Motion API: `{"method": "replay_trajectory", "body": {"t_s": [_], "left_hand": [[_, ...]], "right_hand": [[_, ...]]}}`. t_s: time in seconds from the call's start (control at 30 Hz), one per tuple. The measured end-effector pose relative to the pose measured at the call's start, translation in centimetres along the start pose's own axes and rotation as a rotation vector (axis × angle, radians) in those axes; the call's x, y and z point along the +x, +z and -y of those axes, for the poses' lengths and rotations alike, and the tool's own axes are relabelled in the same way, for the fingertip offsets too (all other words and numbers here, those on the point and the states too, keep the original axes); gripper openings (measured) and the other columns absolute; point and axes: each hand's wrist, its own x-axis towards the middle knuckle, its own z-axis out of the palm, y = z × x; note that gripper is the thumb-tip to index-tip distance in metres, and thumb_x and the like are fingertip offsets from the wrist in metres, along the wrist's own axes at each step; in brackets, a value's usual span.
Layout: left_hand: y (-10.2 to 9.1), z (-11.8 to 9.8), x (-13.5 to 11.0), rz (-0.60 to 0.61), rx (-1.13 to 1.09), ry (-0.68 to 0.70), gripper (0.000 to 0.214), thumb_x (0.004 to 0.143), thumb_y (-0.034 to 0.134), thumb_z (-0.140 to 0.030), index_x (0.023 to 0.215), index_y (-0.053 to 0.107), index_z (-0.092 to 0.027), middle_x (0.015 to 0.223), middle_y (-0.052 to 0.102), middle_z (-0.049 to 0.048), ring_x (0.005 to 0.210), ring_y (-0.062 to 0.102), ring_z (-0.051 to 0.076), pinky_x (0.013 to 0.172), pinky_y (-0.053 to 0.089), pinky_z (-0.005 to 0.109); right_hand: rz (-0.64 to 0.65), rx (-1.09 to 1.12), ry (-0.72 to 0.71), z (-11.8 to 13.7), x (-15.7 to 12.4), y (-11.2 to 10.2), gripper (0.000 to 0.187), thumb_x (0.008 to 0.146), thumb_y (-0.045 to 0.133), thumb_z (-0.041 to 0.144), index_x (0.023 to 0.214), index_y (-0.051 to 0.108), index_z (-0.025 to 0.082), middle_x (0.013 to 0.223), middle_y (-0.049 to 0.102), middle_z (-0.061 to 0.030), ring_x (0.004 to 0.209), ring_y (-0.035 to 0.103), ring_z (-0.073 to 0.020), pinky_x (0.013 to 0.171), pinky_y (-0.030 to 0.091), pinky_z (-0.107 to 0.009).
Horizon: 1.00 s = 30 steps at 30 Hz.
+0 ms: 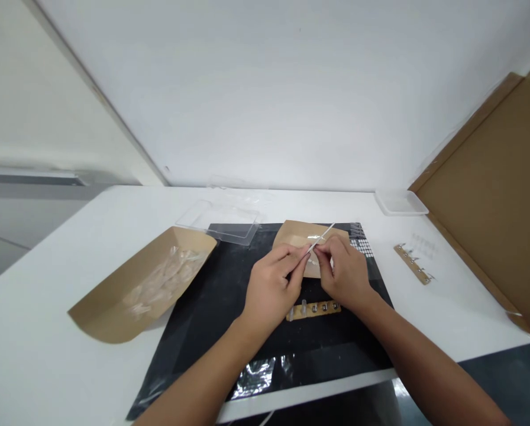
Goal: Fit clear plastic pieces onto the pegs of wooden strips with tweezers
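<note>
My left hand (274, 281) is closed in a pinch on the lower end of a thin white strip (322, 236), which slants up to the right. Close beside it, my right hand (345, 271) is also pinched, its fingertips at the strip's lower part; whatever sits between them is too small to make out. Both hands are above a black mat (220, 302), in front of a small brown paper tray (291, 232) that they partly hide. Just below the hands lies a narrow tan strip (319, 310) bearing several small metal fittings and clear pieces.
To the left, a large brown paper tray (109, 302) holds several clear plastic pieces (170, 275). A clear plastic lid (242, 236) overlaps the mat's back edge. At right are another tan strip with metal fittings (413, 264), a shallow plastic container (400, 203) and an upright cardboard box (495, 177).
</note>
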Motion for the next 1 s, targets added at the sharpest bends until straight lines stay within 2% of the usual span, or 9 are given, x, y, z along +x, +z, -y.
{"method": "replay_trajectory", "body": {"t_s": [0.13,0.33,0.5,0.6,0.7,0.83,0.9,1.0], "left_hand": [[0.0,-0.3,0.0,-0.026,0.017,0.016,0.024,0.102,0.061,-0.020,0.113,0.083,-0.023,0.092,0.075,0.0058,0.071,0.071,0.015,0.061,0.058,0.025],[0.3,0.2,0.0,-0.070,0.066,0.071,0.024,0.103,0.060,-0.020,0.109,0.083,-0.020,0.090,0.077,0.0071,0.078,0.073,0.017,0.073,0.061,0.029],[0.2,0.0,0.0,-0.057,0.013,0.038,0.024,0.104,0.058,-0.020,0.109,0.082,-0.021,0.091,0.074,0.0069,0.075,0.070,0.016,0.064,0.058,0.027],[0.2,-0.1,-0.1,-0.057,0.010,0.019,0.024,0.104,0.059,-0.021,0.108,0.082,-0.021,0.089,0.073,0.0065,0.070,0.068,0.015,0.058,0.054,0.025],[0.2,0.0,-0.1,-0.050,0.002,0.029,0.024,0.104,0.059,-0.020,0.108,0.082,-0.020,0.088,0.073,0.0061,0.071,0.068,0.015,0.059,0.054,0.025],[0.2,0.0,0.0,-0.053,-0.002,0.018,0.024,0.104,0.058,-0.017,0.099,0.082,-0.019,0.080,0.071,0.0046,0.072,0.069,0.016,0.068,0.057,0.028],[0.2,0.0,0.0,-0.052,0.000,0.012,0.025,0.104,0.059,-0.017,0.096,0.082,-0.019,0.075,0.070,0.0039,0.071,0.069,0.016,0.069,0.057,0.029],[0.4,0.0,-0.1,-0.044,-0.009,0.023,0.022,0.103,0.060,-0.017,0.102,0.082,-0.019,0.077,0.071,0.0038,0.069,0.068,0.015,0.065,0.056,0.027]], "right_hand": [[-0.056,0.041,0.059,0.2,0.2,0.0,0.015,0.106,0.052,0.023,0.091,0.053,0.024,0.083,0.064,-0.0041,0.073,0.058,-0.0195,0.063,0.042,-0.032],[-0.011,0.059,-0.051,0.6,0.2,0.6,0.017,0.106,0.050,0.022,0.089,0.053,0.024,0.080,0.062,-0.0030,0.074,0.058,-0.0199,0.065,0.043,-0.032],[-0.125,0.035,-0.001,0.6,0.5,0.7,0.018,0.107,0.049,0.021,0.090,0.055,0.024,0.080,0.063,-0.0044,0.075,0.058,-0.0209,0.065,0.044,-0.033],[-0.112,0.044,-0.052,0.7,0.6,0.8,0.019,0.106,0.049,0.020,0.088,0.052,0.025,0.078,0.061,-0.0037,0.073,0.057,-0.0205,0.065,0.043,-0.033],[-0.083,0.059,-0.069,0.7,0.7,0.8,0.019,0.106,0.049,0.020,0.088,0.052,0.025,0.076,0.060,-0.0027,0.072,0.058,-0.0204,0.065,0.044,-0.033],[-0.160,0.036,-0.042,0.6,0.9,0.9,0.017,0.106,0.049,0.020,0.089,0.052,0.025,0.078,0.061,-0.0041,0.073,0.058,-0.0215,0.068,0.043,-0.035],[-0.114,0.025,-0.084,0.5,1.0,0.8,0.018,0.105,0.050,0.019,0.088,0.052,0.025,0.076,0.061,-0.0031,0.071,0.058,-0.0213,0.068,0.041,-0.035],[-0.118,-0.022,-0.095,0.5,1.3,0.5,0.020,0.105,0.051,0.018,0.086,0.051,0.025,0.072,0.061,-0.0010,0.068,0.057,-0.0204,0.070,0.038,-0.036]]}}
